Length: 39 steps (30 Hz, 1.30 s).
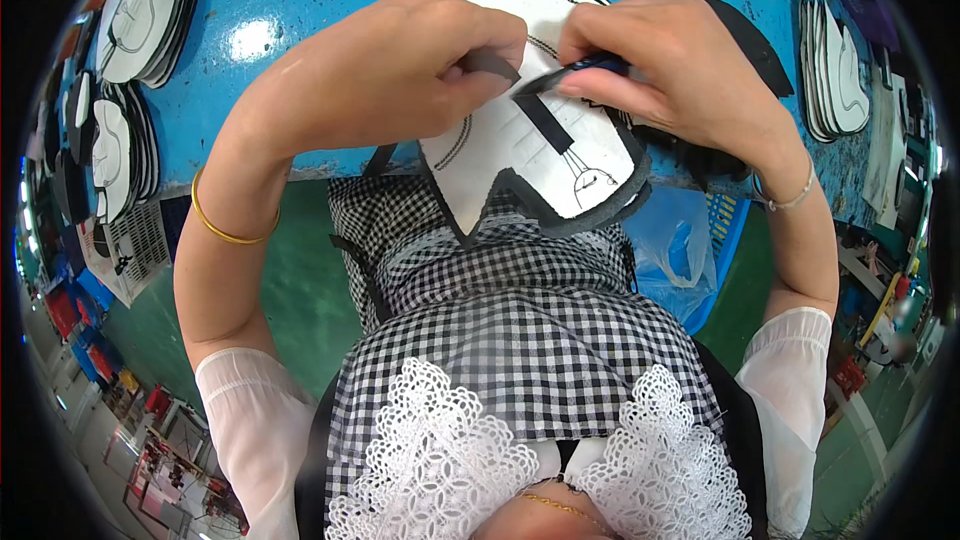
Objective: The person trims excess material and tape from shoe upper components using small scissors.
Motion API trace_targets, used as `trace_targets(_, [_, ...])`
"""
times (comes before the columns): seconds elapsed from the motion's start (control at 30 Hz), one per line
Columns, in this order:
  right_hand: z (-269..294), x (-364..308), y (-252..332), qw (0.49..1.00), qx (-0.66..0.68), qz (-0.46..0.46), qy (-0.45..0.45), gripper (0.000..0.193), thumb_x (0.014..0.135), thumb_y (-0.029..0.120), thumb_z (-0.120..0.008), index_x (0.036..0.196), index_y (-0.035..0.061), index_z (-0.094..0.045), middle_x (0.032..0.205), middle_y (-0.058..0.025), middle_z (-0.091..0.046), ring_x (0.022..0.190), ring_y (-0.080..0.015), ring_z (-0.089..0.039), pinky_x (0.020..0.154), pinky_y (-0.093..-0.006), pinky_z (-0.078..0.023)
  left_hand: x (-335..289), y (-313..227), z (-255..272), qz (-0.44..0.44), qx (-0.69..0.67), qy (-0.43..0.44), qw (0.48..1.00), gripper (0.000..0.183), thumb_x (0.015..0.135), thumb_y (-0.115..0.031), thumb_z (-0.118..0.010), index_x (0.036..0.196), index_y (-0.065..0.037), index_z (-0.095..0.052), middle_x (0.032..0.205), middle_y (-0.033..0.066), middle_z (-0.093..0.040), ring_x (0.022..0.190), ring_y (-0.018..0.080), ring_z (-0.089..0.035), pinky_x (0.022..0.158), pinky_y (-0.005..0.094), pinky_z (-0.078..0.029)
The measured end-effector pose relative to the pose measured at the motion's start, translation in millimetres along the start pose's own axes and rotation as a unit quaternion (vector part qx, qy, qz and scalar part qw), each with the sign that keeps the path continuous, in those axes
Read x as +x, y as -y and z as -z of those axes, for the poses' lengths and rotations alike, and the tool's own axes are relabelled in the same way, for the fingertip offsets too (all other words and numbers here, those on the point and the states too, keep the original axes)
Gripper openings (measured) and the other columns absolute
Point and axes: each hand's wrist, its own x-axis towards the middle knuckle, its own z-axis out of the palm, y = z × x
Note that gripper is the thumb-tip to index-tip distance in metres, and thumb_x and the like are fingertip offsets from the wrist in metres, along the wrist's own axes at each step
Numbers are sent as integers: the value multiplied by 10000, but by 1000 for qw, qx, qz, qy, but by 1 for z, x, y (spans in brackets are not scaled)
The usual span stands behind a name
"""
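On the blue worktable in front of me lies a stack of cut pieces [470, 175], white on top with black edges and stitched lines. They look like shoe uppers, with a notch at the near edge. My left hand [440, 70] is closed, pinching the end of a black strip [490, 64] above the stack. My right hand [670, 65] grips a dark pointed tool [545, 82], probably thread snips. Its tip is next to the strip near my left fingers; fingers hide most of its handle. A short black band [545, 125] lies flat on the top piece.
More stacks of white-and-black pieces stand at the far left [145, 25], near left [115, 155] and right [835, 75]. Black material [745, 40] lies beside my right hand. Below the table edge are a blue basket [725, 230] with a clear plastic bag [675, 240] and a white crate [130, 250].
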Motion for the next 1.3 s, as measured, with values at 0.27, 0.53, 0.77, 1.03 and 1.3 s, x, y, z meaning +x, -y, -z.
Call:
trace_targets(0.27, [-24, -19, 69, 997, -82, -1, -8, 252, 787, 115, -662, 1022, 36, -619, 1232, -111, -683, 661, -176, -651, 552, -301, -528, -1, 6, 16, 81, -195, -91, 973, 99, 922, -120, -652, 955, -27, -661, 732, 17, -600, 656, 127, -549, 667, 270, -471])
trace_targets(0.53, [-57, -22, 48, 980, 29, -13, -196, 177, 860, 97, -637, 1027, 44, -615, 956, -93, -722, 465, -92, -554, 390, -248, -428, 4, -7, 46, -28, -132, -349, 928, 147, 950, -49, -660, 1044, 41, -729, 772, 65, -702, 651, 69, -615, 555, 186, -453])
trace_targets(0.77, [-16, -114, 9, 570, 594, -315, -472, 243, 1019, 187, -578, 1190, 20, -619, 917, 17, -678, 587, 24, -544, 452, -166, -424, 15, -27, 32, -42, -113, -209, 970, 104, 965, -87, -648, 1019, -3, -675, 750, 20, -673, 649, 58, -594, 605, 195, -444])
trace_targets(1.03, [-5, -199, -24, 659, 357, -416, -515, 247, 1070, 182, -483, 1250, 19, -531, 740, 33, -444, 549, -10, -320, 472, -194, -231, 37, -28, -5, -27, -101, 87, 991, 85, 801, -81, -751, 796, -19, -694, 706, 36, -676, 638, 123, -610, 608, 266, -490])
trace_targets(1.3, [-17, -128, 14, 918, 237, -229, -221, 133, 926, 31, -651, 1049, 26, -599, 849, -41, -643, 689, -113, -592, 618, -251, -469, 41, -22, -26, -51, 25, 15, 998, 101, 735, -107, -753, 790, -34, -710, 688, 101, -670, 626, 223, -650, 611, 317, -508])
